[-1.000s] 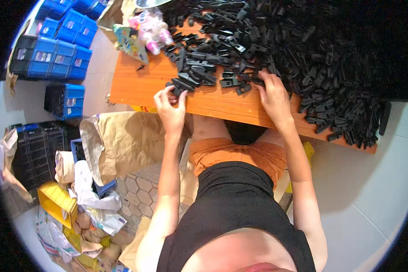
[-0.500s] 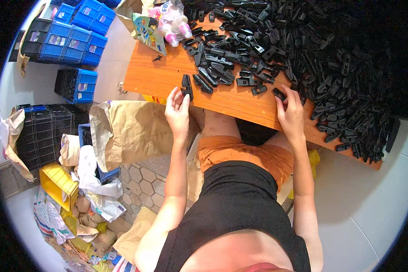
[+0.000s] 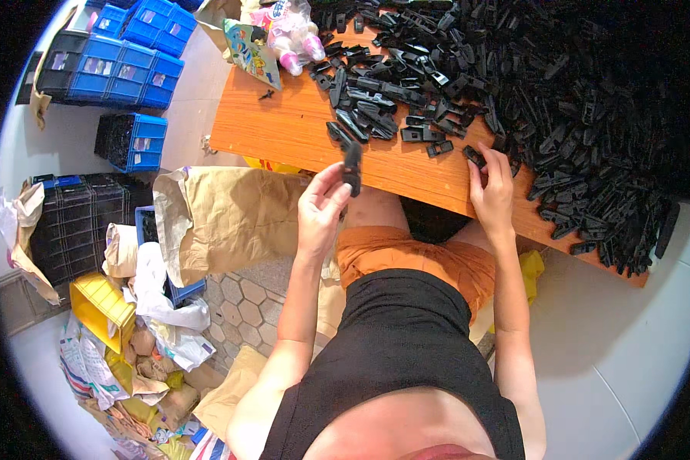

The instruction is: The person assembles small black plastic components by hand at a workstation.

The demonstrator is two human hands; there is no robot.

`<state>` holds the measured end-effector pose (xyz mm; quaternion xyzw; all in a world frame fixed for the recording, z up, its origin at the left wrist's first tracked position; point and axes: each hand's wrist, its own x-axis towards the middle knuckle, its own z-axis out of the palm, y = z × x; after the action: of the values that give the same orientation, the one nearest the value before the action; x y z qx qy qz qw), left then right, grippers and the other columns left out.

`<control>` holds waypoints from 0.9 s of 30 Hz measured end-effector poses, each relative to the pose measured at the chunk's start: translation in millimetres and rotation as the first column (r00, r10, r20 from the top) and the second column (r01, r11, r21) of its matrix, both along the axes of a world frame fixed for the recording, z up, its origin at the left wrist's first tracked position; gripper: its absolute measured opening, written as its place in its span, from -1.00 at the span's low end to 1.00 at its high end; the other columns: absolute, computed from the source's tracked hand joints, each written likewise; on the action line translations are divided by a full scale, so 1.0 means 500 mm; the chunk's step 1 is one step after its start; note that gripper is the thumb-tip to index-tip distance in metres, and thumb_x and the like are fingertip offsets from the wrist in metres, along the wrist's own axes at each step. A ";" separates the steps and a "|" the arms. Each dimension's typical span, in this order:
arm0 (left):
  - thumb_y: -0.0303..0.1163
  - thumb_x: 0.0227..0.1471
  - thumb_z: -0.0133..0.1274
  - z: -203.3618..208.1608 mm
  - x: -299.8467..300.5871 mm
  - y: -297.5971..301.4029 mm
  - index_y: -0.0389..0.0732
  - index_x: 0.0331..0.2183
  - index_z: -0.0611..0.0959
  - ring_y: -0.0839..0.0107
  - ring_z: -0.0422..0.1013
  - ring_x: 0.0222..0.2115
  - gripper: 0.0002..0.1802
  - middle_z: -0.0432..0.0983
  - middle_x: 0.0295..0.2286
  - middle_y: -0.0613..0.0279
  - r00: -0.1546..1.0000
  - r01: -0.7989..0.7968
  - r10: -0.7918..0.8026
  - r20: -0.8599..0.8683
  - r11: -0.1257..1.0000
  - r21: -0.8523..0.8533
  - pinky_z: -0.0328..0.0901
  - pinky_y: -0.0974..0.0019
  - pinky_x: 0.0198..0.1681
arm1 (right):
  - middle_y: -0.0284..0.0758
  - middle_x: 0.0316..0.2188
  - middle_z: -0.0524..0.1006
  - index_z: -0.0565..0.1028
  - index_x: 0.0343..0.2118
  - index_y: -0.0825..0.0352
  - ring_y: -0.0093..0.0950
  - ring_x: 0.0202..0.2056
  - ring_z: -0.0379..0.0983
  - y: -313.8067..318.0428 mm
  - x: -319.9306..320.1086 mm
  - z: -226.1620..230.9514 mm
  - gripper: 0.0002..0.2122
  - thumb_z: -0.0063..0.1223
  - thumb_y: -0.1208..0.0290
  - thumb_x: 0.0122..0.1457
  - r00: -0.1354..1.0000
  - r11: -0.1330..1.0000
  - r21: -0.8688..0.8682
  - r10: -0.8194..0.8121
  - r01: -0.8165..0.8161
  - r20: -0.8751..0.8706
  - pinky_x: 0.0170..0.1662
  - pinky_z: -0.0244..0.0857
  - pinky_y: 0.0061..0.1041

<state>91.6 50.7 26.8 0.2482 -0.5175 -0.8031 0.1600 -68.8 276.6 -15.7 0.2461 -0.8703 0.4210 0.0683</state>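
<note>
Between the thumb and fingers of my left hand (image 3: 323, 207) is a long black plastic part (image 3: 352, 170), slightly blurred, held just off the table's front edge. My right hand (image 3: 493, 188) rests at the same edge farther right, its fingertips pinching a small black plastic piece (image 3: 474, 157). A big heap of similar black parts (image 3: 544, 130) covers the right and far side of the wooden table (image 3: 264, 126). Several loose ones, among them a short block (image 3: 439, 148), lie on the wood between my hands.
A clear plastic bag with pink-and-white contents (image 3: 297, 38) and a printed packet (image 3: 249, 54) sit at the table's far left. Blue crates (image 3: 123, 73) are stacked beyond. A large brown paper bag (image 3: 230, 222) stands left of my knees, near a yellow crate (image 3: 103, 307).
My left hand has moved right and slightly toward me, carrying the long black part off the table's edge. My right hand stays nearly in place.
</note>
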 end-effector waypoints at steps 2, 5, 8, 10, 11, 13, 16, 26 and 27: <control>-0.59 0.02 0.07 0.016 0.003 0.006 -0.32 -0.05 0.52 0.47 0.40 -0.18 -0.61 0.46 -0.16 0.19 0.959 0.280 -0.254 0.121 0.910 -0.305 0.32 0.42 -0.08 | -0.14 -0.24 0.44 0.43 -0.12 0.41 -0.24 -0.33 0.42 0.001 0.001 0.001 -0.70 0.12 0.60 0.04 1.000 1.000 -0.005 0.007 -0.007 -0.004 -0.28 0.34 -0.39; -0.58 -0.01 0.11 0.021 -0.008 0.041 -0.27 -0.06 0.56 0.45 0.42 -0.17 -0.60 0.50 -0.21 0.15 0.805 0.592 -0.527 0.273 0.674 -0.443 0.35 0.42 -0.13 | -0.15 -0.24 0.44 0.44 -0.12 0.42 -0.27 -0.35 0.42 0.002 -0.001 -0.005 -0.69 0.12 0.61 0.03 0.999 1.000 -0.008 0.014 -0.014 -0.042 -0.29 0.34 -0.39; -0.55 -0.05 0.15 0.011 -0.026 0.077 -0.27 -0.09 0.58 0.37 0.48 -0.21 -0.61 0.53 -0.22 0.09 0.874 0.485 -0.381 0.300 0.654 -0.581 0.38 0.35 -0.18 | -0.16 -0.23 0.44 0.44 -0.12 0.42 -0.29 -0.37 0.43 0.005 -0.005 -0.011 -0.69 0.12 0.62 0.03 0.995 1.000 -0.015 0.023 -0.024 -0.098 -0.30 0.35 -0.41; -0.56 -0.06 0.14 -0.016 -0.042 0.046 -0.26 -0.14 0.58 0.25 0.46 -0.17 -0.65 0.52 -0.21 0.06 0.979 0.202 -0.106 0.172 0.456 -0.867 0.36 0.29 -0.14 | -0.16 -0.23 0.44 0.44 -0.11 0.41 -0.30 -0.37 0.43 0.006 -0.005 -0.010 -0.69 0.12 0.62 0.03 0.993 0.999 -0.023 0.033 -0.036 -0.117 -0.30 0.36 -0.42; -0.56 -0.07 0.13 -0.021 -0.053 0.025 -0.24 -0.13 0.57 0.19 0.43 -0.11 -0.63 0.49 -0.17 0.04 0.991 0.101 0.049 0.127 0.360 -0.927 0.33 0.26 -0.08 | -0.17 -0.23 0.44 0.44 -0.11 0.41 -0.31 -0.37 0.43 0.005 -0.003 -0.005 -0.69 0.13 0.62 0.03 0.997 0.999 -0.035 0.032 -0.034 -0.068 -0.31 0.36 -0.44; -0.57 -0.07 0.12 -0.031 -0.082 -0.030 -0.19 -0.08 0.53 0.09 0.28 0.04 -0.57 0.40 -0.06 0.04 0.971 0.088 0.217 0.102 0.074 -0.993 0.19 0.17 0.09 | -0.18 -0.23 0.44 0.44 -0.11 0.40 -0.32 -0.37 0.43 0.004 -0.001 -0.001 -0.69 0.13 0.62 0.03 1.000 0.999 -0.041 0.022 -0.023 -0.022 -0.31 0.36 -0.45; -0.58 -0.08 0.12 -0.047 -0.091 -0.103 -0.18 -0.06 0.49 0.01 0.15 0.12 -0.53 0.34 -0.04 0.08 0.987 0.145 0.077 0.142 -0.035 -0.989 0.07 0.09 0.18 | -0.20 -0.23 0.43 0.43 -0.11 0.39 -0.37 -0.43 0.40 0.002 0.000 0.003 -0.68 0.15 0.59 0.02 0.998 0.994 -0.105 0.029 -0.022 0.063 -0.37 0.34 -0.48; -0.51 -0.15 0.23 -0.061 -0.092 0.009 -0.21 -0.19 0.61 0.21 0.42 -0.38 -0.63 0.43 -0.35 0.10 0.948 0.206 -0.286 0.139 0.219 -0.954 0.35 0.28 -0.34 | -0.23 -0.27 0.47 0.47 -0.16 0.38 -0.39 -0.33 0.43 0.015 0.003 0.012 -0.71 0.18 0.59 0.00 1.000 0.992 -0.125 0.023 -0.023 0.000 -0.29 0.34 -0.49; -0.50 -0.15 0.23 -0.061 -0.100 0.032 -0.21 -0.20 0.62 0.21 0.41 -0.38 -0.65 0.43 -0.36 0.12 0.943 0.239 -0.295 0.154 0.276 -0.931 0.35 0.27 -0.34 | -0.23 -0.26 0.48 0.47 -0.15 0.38 -0.41 -0.32 0.43 0.014 0.009 0.018 -0.70 0.18 0.59 0.00 0.998 0.987 -0.162 0.015 -0.007 0.054 -0.27 0.34 -0.50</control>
<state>41.7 66.5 -3.9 -0.0002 -0.9150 -0.3748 0.1495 -64.2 283.9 -6.9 0.2329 -0.8335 0.4972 0.0618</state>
